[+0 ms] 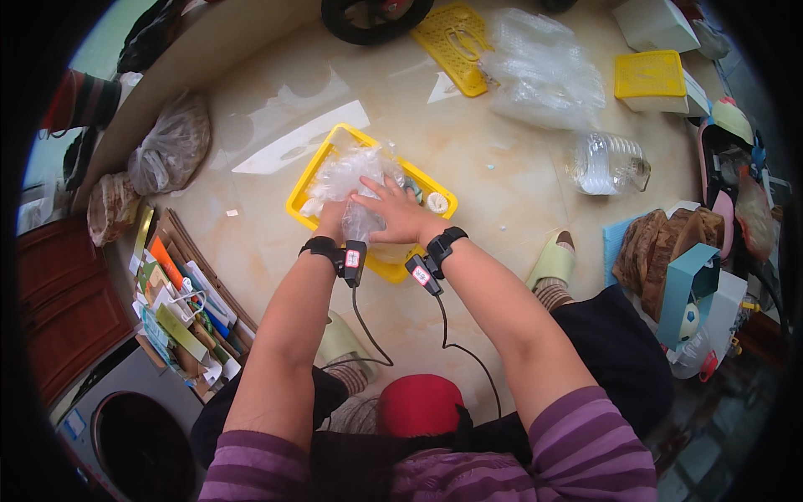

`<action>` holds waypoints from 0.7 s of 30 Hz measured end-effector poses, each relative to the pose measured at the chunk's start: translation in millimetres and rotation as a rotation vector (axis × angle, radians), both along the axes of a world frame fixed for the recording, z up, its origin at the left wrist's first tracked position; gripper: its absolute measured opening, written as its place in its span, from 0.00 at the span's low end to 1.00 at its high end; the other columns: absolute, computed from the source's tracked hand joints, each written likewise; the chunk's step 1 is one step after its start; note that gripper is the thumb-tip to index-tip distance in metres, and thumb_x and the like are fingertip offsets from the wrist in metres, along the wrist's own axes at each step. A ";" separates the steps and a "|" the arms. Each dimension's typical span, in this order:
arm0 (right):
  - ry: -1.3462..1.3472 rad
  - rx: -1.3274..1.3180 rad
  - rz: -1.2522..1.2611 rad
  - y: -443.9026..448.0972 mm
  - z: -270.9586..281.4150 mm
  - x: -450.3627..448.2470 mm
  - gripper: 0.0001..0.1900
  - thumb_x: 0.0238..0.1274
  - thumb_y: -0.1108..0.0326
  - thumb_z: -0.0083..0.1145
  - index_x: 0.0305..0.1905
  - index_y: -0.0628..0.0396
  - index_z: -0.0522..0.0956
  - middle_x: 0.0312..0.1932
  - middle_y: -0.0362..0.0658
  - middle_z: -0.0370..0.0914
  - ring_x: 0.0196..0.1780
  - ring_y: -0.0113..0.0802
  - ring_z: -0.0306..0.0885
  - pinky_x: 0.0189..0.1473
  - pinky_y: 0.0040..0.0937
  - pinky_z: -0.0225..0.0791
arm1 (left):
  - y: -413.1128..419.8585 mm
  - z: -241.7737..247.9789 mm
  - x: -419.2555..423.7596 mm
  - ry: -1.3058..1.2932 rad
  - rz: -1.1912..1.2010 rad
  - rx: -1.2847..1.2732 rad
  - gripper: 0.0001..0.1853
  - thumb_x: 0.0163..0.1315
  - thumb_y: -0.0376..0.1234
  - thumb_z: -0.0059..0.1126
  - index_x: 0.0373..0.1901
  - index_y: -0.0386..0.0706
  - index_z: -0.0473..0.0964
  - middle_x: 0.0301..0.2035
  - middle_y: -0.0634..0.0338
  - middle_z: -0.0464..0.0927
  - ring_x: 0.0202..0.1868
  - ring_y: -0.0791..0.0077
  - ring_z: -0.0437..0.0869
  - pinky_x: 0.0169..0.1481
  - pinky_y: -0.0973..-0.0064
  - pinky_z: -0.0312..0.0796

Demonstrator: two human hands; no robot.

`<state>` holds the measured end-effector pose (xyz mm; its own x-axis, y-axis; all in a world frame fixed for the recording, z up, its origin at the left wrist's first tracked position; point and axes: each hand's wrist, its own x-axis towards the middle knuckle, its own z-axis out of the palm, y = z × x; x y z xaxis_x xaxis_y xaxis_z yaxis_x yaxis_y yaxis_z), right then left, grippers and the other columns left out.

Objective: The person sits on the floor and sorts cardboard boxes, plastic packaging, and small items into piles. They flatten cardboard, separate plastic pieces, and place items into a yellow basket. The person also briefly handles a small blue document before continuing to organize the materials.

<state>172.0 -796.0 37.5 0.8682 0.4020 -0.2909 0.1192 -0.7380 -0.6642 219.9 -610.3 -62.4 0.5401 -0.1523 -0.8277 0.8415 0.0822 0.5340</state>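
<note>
A yellow plastic basket (444, 191) stands on the floor before me, holding clear plastic wrap (354, 169) and a white coiled item (437, 202) at its right side. My right hand (401, 213) lies palm down with its fingers spread on the plastic. Close beside it, my left hand (334, 219) reaches into the basket at the plastic; its fingers are mostly hidden, so its hold cannot be made out. Both wrists wear black straps with small cabled devices.
Bubble wrap (542, 69), a yellow perforated lid (458, 47) and a clear plastic bottle (608, 163) lie beyond. Folded cardboard (188, 307) is stacked at left, near tied plastic bags (172, 147). Wood slices (668, 251) and a blue box (690, 295) sit at right.
</note>
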 end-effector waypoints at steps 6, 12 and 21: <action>0.102 -0.157 -0.075 22.0 -22.8 5.7 0.32 0.50 0.56 0.65 0.64 0.36 0.69 0.76 0.34 0.48 0.78 0.51 0.41 0.68 0.75 0.40 | -27.3 21.9 -13.9 -0.189 0.209 0.289 0.32 0.67 0.43 0.54 0.66 0.37 0.56 0.55 0.47 0.69 0.54 0.60 0.76 0.52 0.66 0.74; -0.014 -0.068 -0.187 25.6 -64.5 -2.7 0.27 0.56 0.57 0.59 0.64 0.34 0.70 0.74 0.32 0.52 0.77 0.43 0.43 0.69 0.74 0.36 | -50.1 76.9 -45.2 -0.607 0.073 0.630 0.43 0.64 0.39 0.58 0.71 0.38 0.41 0.65 0.41 0.53 0.66 0.50 0.59 0.68 0.57 0.58; 0.067 -0.022 -0.249 18.4 -85.0 -0.4 0.28 0.59 0.63 0.49 0.66 0.49 0.68 0.75 0.44 0.51 0.78 0.45 0.40 0.73 0.63 0.36 | -36.3 66.2 -46.3 -1.139 -0.858 1.049 0.37 0.61 0.40 0.59 0.72 0.56 0.55 0.73 0.52 0.42 0.71 0.42 0.50 0.70 0.43 0.49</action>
